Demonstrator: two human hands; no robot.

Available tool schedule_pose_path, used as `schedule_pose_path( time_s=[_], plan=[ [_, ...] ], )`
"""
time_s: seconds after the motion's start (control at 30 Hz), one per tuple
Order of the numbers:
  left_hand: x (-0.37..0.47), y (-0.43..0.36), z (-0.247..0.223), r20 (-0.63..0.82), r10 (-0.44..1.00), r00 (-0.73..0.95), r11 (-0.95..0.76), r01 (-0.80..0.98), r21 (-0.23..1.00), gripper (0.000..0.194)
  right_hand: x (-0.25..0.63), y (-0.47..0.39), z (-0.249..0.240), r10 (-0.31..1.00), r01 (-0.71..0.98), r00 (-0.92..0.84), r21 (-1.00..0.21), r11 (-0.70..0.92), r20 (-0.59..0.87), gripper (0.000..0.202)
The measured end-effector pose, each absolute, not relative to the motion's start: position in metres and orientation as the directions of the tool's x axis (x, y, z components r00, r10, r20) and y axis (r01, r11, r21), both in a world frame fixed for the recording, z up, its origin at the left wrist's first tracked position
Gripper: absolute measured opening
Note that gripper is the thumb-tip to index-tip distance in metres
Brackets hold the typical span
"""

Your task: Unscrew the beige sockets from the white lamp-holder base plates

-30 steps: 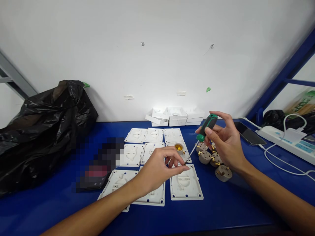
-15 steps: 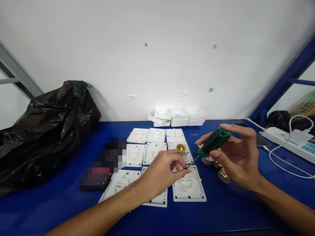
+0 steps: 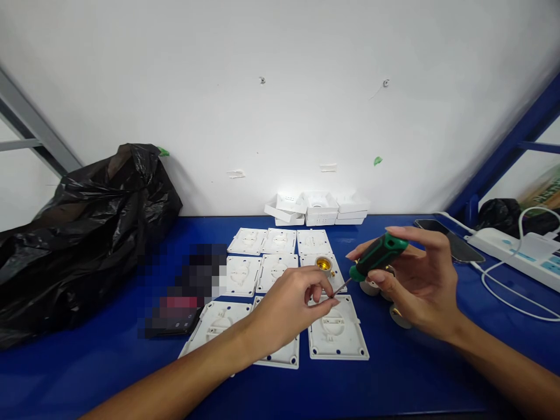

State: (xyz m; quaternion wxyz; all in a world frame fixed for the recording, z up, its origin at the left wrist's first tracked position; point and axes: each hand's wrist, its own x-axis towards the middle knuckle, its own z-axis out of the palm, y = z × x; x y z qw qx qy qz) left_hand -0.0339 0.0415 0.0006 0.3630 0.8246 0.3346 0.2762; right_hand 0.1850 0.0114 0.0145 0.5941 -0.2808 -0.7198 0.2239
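Note:
My right hand (image 3: 422, 280) grips a green and black screwdriver (image 3: 380, 255), its shaft slanting down to the left. At the shaft's tip, the fingers of my left hand (image 3: 291, 309) are pinched together; anything small between them is too small to make out. Just below the fingertips lies a white square plate (image 3: 339, 341) with a round moulded centre. A lamp socket with a gold inside (image 3: 324, 265) stands on the plate behind it. Several more white plates (image 3: 238, 274) lie in rows, partly under my left forearm. Other sockets (image 3: 399, 317) sit beside my right hand.
White boxes (image 3: 321, 217) are stacked against the wall. A black plastic bag (image 3: 109, 221) fills the left side, with a partly pixelated dark phone-like object (image 3: 175, 324) near it. At the right are a phone (image 3: 459, 245), a white power strip (image 3: 494, 242) and white cables.
The view has shifted slightly, so the scene sits a little further right. My right hand and the screwdriver have moved slightly left relative to the table, and the phone behind shows more.

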Motion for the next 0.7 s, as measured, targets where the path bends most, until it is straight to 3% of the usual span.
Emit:
schedule_pose_path(
  time_s=[0.07,0.27,0.57,0.7],
  plan=[
    [-0.035,0.043,0.000,0.194,0.757,0.624,-0.472,0.318,0.822,0.016,0.184,0.013,0.016,0.689,0.149,-0.096,-0.674,0.723,0.718,0.058],
    [-0.043,0.056,0.004,0.183,0.769,0.612,-0.386,0.217,0.897,0.045,0.185,0.021,0.016,0.711,0.171,-0.013,-0.699,0.695,0.703,0.052],
    [-0.050,0.062,-0.004,0.135,0.579,0.804,-0.606,0.314,0.731,0.053,0.187,0.025,0.006,0.698,0.250,-0.058,-0.667,0.702,0.714,0.056],
    [-0.052,0.061,-0.008,0.125,0.558,0.820,-0.647,0.336,0.684,0.051,0.187,0.026,0.007,0.669,0.267,-0.044,-0.637,0.723,0.742,0.056]
  ],
)
